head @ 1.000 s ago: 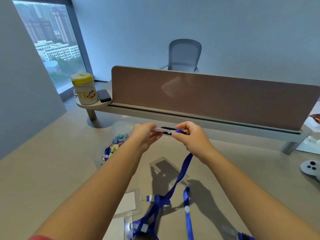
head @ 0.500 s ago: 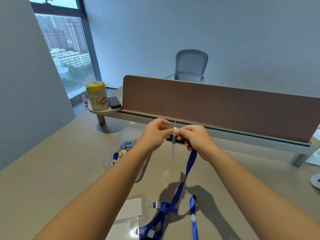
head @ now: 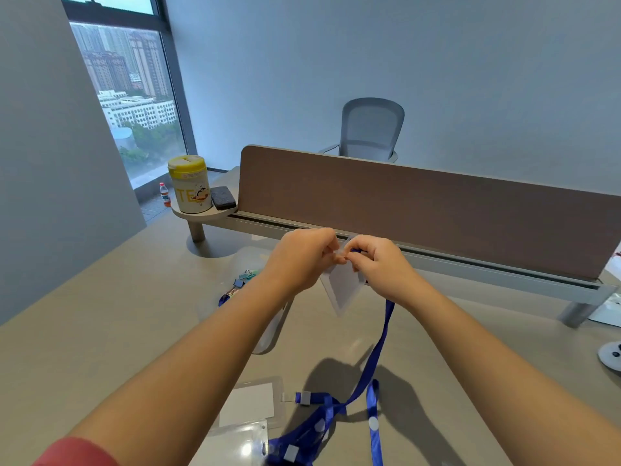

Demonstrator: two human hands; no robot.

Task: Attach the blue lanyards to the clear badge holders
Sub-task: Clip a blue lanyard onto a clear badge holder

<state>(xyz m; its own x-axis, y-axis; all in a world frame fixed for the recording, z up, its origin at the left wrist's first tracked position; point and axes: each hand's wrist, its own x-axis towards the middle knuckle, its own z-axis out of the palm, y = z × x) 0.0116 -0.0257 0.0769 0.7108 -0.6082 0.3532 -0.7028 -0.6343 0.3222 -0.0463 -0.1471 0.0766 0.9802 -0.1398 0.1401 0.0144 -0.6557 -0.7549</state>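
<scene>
Left hand [head: 299,260] and right hand [head: 379,264] raised above the desk [head: 100,331], both pinching the top edge of a clear badge holder [head: 342,290]; its blue lanyard [head: 381,341] trails to the desk; yellow-lidded canister [head: 190,185] lettered "TE"; remainder unreadable.

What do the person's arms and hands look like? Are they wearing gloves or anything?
No gloves. Both hands, the left hand and the right hand, are bare, and so are the forearms. No watch, ring or bracelet shows. The only clothing in view is the edge of a red sleeve high on the left arm. The right arm shows no sleeve.
</scene>
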